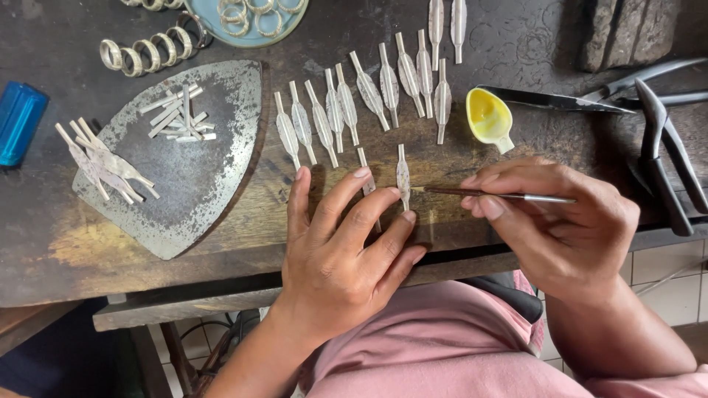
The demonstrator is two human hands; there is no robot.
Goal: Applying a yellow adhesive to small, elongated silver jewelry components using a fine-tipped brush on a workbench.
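Left hand, fingers spread, pins a leaf-shaped silver piece at its fingertips; right hand pinches a thin brush just beside it.

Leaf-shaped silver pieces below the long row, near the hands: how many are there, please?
2: one piece partly under the fingers of the left hand, the other piece right of it, by the tool's tip.

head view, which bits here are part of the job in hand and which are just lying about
In use:
left hand
right hand
thin brush
leaf-shaped metal piece
yellow dish

Lying about:
row of leaf pieces
metal plate
rings
pliers
blue box
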